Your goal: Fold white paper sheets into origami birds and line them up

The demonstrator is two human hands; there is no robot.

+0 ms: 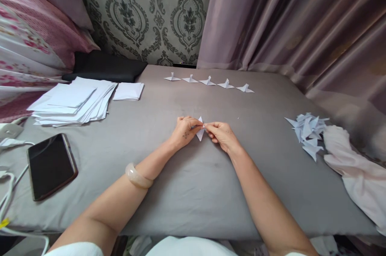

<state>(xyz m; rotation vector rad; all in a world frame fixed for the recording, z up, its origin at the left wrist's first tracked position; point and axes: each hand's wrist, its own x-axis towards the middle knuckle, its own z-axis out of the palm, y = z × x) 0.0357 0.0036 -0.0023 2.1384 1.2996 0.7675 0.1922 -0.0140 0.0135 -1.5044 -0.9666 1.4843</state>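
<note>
Over the middle of the table, a small white folded paper bird (200, 135) is pinched between my two hands. My left hand (186, 130) is closed on its left side, thumb and fingers pressed together on the paper. From the right, the thumb and forefinger of my right hand (221, 134) pinch a small tip of the same paper. Its pointed ends show above and below my left fingers; the middle is hidden by them. Farther back, several finished-looking folded paper birds (207, 80) stand in a slanting row.
On the left lie a stack of white paper sheets (75, 101), a smaller pile of paper squares (128, 91) and a phone (52, 166) near white cables (12, 183). A heap of folded paper pieces (309, 129) sits at right beside a pale cloth (350, 163). Curtains (271, 19) hang behind.
</note>
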